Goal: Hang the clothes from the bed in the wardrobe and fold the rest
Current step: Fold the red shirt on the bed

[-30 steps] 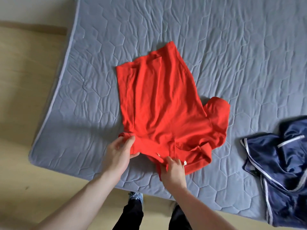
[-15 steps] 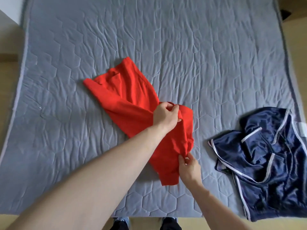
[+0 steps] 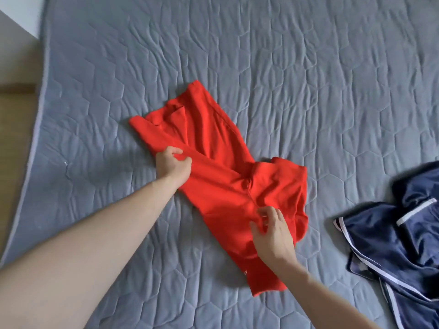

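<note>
A red polo shirt [image 3: 213, 148] lies folded lengthwise on the grey quilted bed [image 3: 285, 67], running from upper left to lower right. My left hand [image 3: 172, 166] grips the shirt's folded left edge near its middle, fingers curled round the cloth. My right hand [image 3: 273, 230] rests on the lower part of the shirt with its fingers bent, pinching a fold of the fabric. A crumpled navy garment [image 3: 399, 236] with white piping lies on the bed to the right, apart from the shirt.
The bed's left edge [image 3: 35, 129] borders a wooden floor [image 3: 14, 119]. A white wall corner [image 3: 19, 17] shows at the top left. Bare quilt spreads beyond the shirt.
My left hand has moved back from the shirt's right side to its left edge, leaving one side folded over. My right hand has shifted slightly on the lower part.
</note>
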The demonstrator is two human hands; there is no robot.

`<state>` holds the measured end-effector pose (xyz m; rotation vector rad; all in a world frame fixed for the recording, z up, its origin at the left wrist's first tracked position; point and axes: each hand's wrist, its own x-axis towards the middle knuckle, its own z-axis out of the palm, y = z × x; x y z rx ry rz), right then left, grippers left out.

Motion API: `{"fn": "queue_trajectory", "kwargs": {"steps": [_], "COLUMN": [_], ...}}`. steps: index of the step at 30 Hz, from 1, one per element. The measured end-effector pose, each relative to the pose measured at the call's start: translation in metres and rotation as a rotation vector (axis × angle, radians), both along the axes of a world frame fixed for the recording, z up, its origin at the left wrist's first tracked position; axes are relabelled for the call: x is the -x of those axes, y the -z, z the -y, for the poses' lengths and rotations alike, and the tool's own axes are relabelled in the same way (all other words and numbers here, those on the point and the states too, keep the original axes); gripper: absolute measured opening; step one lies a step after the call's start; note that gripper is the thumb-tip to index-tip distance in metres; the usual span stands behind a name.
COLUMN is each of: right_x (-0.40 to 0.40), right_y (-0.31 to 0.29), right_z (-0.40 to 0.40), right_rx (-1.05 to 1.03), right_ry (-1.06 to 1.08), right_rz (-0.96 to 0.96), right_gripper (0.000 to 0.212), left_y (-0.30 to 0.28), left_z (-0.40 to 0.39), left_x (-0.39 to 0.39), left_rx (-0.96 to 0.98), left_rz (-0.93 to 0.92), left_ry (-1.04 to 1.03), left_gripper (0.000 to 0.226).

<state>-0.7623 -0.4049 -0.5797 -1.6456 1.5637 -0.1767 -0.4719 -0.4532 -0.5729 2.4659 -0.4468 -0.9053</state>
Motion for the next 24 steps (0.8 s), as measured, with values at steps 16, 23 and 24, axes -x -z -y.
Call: {"fn": "queue_trajectory", "kwargs": {"steps": [16, 23, 24], "right_x": [-0.033, -0.029, -0.028], "right_y": [0.071, 0.063, 0.062], "right_z": [0.033, 0.034, 0.034], "right_rx": [-0.334, -0.311, -0.302], "right_ry": [-0.246, -0.184, -0.182], "right_rz": [-0.167, -0.077, -0.062], "right_gripper": [0.048, 0.033, 0.032], "left_y": [0.0, -0.032, -0.026], "left_z": [0.033, 0.122, 0.13], "left_x": [-0.076, -0.017, -0.009], "left_rx": [-0.196, -0.017, -0.095], "left_rz": [0.724, 0.782, 0.735], "left_ry": [0.822, 0.994, 0.983], "left_gripper": [0.014, 0.025, 0.031]}}
